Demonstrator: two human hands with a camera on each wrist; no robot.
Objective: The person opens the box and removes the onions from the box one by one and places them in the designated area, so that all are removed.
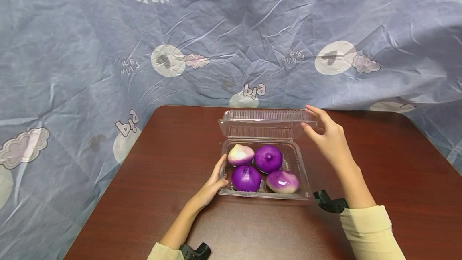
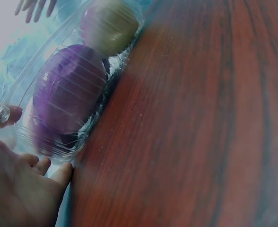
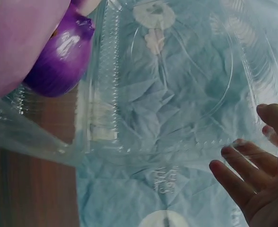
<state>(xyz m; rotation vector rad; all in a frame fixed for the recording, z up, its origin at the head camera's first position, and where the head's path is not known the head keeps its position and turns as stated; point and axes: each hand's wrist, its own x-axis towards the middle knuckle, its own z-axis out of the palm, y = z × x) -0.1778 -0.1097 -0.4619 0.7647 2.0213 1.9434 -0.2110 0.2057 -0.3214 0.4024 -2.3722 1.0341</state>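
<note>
A clear plastic clamshell box (image 1: 264,196) sits on the table with its hinged lid (image 1: 260,125) raised at the back. Inside lie several onions: two deep purple ones (image 1: 268,159) (image 1: 246,179), a white-and-purple one (image 1: 241,155) at back left and a purple-and-cream one (image 1: 283,182) at front right. My left hand (image 1: 212,183) holds the box's left side, thumb over the rim and fingers (image 2: 63,174) along the outer wall. On the lid's right end, my right hand (image 1: 330,137) has thumb and fingers (image 3: 243,175) on either side of the edge.
The box rests on a dark reddish-brown wooden table (image 1: 162,159). Behind it hangs a wrinkled blue printed cloth (image 1: 223,31), reaching the table's back edge. Black straps (image 1: 330,204) are on both wrists.
</note>
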